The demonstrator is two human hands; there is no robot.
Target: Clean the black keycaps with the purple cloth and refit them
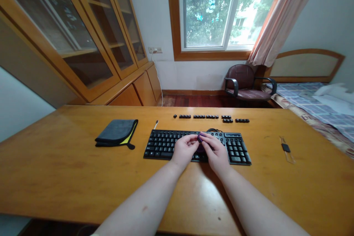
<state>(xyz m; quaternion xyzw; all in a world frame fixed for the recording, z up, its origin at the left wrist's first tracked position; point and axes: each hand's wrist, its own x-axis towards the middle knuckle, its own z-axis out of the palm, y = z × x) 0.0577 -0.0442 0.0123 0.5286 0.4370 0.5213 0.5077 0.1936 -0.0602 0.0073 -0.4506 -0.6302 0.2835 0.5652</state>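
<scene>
Left hand (183, 151) and right hand (217, 152) jointly pinch a purple item (199, 138) over the computer keyboard (163, 143). Keycaps (212, 117) lie beyond.

Two bare forearms enter from the lower edge, angled inward. Left forearm (146, 199) slants up to the right; small reddish mark (144, 209) on its skin. Right forearm (254, 199) slants up to the left. Wrists (173, 166) nearly in line with the forearms. Left hand (184, 150) and right hand (217, 152) raised, backs partly visible, fingers (210, 139) bent. Fingertips of both gathered close together in a pinch, thumbs toward each other; palms hidden, wrists well apart.
</scene>
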